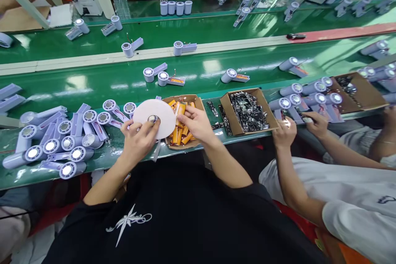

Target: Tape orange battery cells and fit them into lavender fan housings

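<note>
An orange cylinder (pixel 181 109) sits at the fingertips of the right hand (pixel 199 124), whose thumb and forefinger are pinched on it from its right side; the other fingers of that hand curl behind, partly hidden. Just beyond those fingertips, toward the left hand (pixel 137 140), is a white disc (pixel 165 112), its edge close beside the cylinder; whether the two touch cannot be told. The left hand is clamped on the disc, one digit pressed at the dark hub (pixel 152 119) in its middle and others at its left edge. A translucent strip (pixel 156 151) hangs below the disc, to the right of the left hand's fingers.

Under the right fingers, a cardboard box (pixel 199 105) holds more orange cylinders (pixel 177 137). Right of that hand lie loose black circuit boards (pixel 213 108), then a second box (pixel 227 112) heaped with circuit boards (pixel 247 109). Left of the left fingers, lavender housings (pixel 51 146) lie crowded together. Ahead of both hands runs a green belt (pixel 198 66) with a few housings spaced along it. Well to the right, a co-worker's hands (pixel 284 133) are at work among other housings.
</note>
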A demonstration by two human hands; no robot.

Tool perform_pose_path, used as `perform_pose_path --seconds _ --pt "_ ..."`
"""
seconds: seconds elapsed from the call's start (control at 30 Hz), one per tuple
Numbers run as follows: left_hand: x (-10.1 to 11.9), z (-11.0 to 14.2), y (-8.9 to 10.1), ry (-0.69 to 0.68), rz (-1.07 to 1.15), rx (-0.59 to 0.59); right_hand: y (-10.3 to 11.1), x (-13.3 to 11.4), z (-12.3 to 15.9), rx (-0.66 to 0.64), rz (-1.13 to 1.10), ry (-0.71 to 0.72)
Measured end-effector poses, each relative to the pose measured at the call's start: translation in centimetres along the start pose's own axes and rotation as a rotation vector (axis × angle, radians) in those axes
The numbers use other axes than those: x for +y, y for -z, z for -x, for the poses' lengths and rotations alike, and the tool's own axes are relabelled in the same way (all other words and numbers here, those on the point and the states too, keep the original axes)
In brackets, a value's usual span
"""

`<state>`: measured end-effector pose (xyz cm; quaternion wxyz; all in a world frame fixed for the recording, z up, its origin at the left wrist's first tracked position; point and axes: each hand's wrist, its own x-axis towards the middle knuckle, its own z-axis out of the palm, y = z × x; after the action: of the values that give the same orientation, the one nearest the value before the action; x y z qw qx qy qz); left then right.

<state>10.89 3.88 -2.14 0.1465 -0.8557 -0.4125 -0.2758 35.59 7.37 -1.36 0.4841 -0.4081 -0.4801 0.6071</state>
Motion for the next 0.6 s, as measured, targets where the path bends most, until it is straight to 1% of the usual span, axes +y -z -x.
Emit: perform_pose_path --seconds 0.07,0.13,0.17,0.2,0.23,0.27,0.3,0.37,0.4,0.43,0.5,0.57,0.6 --pt "2.3 0.7 0.4 0.012 0.03 0.005 0.3 0.8 -0.5 0.234 -0.209 0.075" --pt "4.1 1.3 0.9 -0.053 0.104 -0.063 2.3 0.9 -1.5 0.451 -0.311 0.174" --pt "4.4 1.1 0.9 -0.087 0.144 -0.13 3.6 0.8 -2.1 0.542 -0.321 0.219" --pt "4.2 0.6 0.7 -0.109 0.187 -0.213 5.0 0.5 -2.5 0.609 -0.309 0.251" --pt "3.4 -0.5 0.3 -0.124 0.239 -0.308 6.3 0.3 -2.7 0.637 -0.282 0.259" --pt "2.1 -2.0 -0.5 -0.145 0.306 -0.409 7.2 0.2 -2.7 0.622 -0.244 0.244" --pt "0.4 -4.0 -1.5 -0.174 0.385 -0.517 7.7 0.2 -2.5 0.574 -0.203 0.218" --pt "-3.7 -9.0 -4.2 -0.282 0.581 -0.733 7.8 0.7 -1.7 0.443 -0.139 0.168" --pt "-5.7 -11.7 -5.8 -0.274 0.622 -0.822 7.5 1.0 -1.2 0.395 -0.122 0.159" --pt "-7.5 -14.3 -7.4 -0.182 0.58 -0.865 7.1 1.3 -0.8 0.368 -0.115 0.163" --pt "-10.1 -18.7 -10.5 0.079 0.334 -0.833 6.4 1.7 -0.2 0.357 -0.114 0.188" --pt "-11.6 -21.8 -13.2 0.233 0.148 -0.771 6.2 1.6 0.1 0.355 -0.108 0.206" --pt "-12.0 -22.7 -14.3 0.267 0.096 -0.764 6.2 1.3 0.2 0.349 -0.101 0.205"
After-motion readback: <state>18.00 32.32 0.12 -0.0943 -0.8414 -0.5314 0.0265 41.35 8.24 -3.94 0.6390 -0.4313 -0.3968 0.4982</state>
